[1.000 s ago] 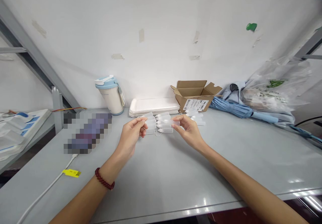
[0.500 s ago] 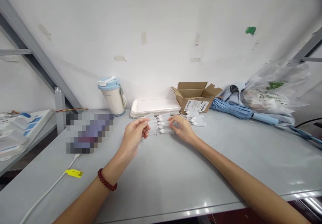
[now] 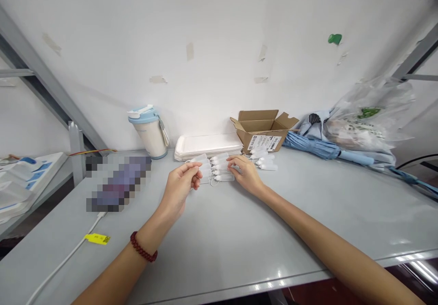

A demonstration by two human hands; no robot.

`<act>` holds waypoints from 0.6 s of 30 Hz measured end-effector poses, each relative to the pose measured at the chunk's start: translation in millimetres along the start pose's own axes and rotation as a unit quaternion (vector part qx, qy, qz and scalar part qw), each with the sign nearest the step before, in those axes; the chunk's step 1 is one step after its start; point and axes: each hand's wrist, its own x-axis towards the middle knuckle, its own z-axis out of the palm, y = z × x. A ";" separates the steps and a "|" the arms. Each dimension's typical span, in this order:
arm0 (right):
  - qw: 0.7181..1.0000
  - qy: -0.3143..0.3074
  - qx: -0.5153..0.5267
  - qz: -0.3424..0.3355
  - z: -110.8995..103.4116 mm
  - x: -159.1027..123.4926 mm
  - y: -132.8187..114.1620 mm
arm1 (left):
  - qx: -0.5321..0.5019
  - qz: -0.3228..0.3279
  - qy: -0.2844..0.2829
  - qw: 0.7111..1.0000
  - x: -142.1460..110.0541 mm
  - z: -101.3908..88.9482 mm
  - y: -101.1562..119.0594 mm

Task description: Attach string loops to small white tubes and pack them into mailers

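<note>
My left hand [image 3: 183, 184] is closed in a pinch, thumb against forefinger, at the edge of a small translucent bottle [image 3: 201, 158]. Just to its right lies a row of small translucent bottles with white caps [image 3: 223, 177], their caps pointing left. My right hand [image 3: 247, 173] bends over the right ends of this row, thumb and fingers around the end of one bottle; its fingertips partly cover it. More of the same bottles [image 3: 267, 161] lie beyond my right hand. Thin white loops hang near the caps.
Behind the bottles lie a stack of white trays [image 3: 208, 145] and an open cardboard box [image 3: 262, 129]. A blue-lidded cup [image 3: 148, 131] and a blurred-out object [image 3: 119, 184] with a white cable are at left. A folded blue umbrella [image 3: 318, 146] and plastic bag [image 3: 371, 118] lie at right.
The whole view has shifted slightly, so everything appears a little further left. Both hands keep nearly the same pose at the bottles.
</note>
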 end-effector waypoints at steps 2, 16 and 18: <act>1.000 0.006 0.002 -0.001 -0.2 -0.7 -0.9 | -0.001 0.001 0.000 1.000 0.9 -0.6 -1.5; 0.974 -0.033 -0.192 0.114 -97.7 8.9 39.3 | 0.010 0.003 -0.012 1.000 0.9 -2.5 -4.8; 0.966 -0.055 -0.218 0.126 -104.3 7.2 47.7 | 0.013 0.002 -0.012 1.000 1.5 -2.8 -5.7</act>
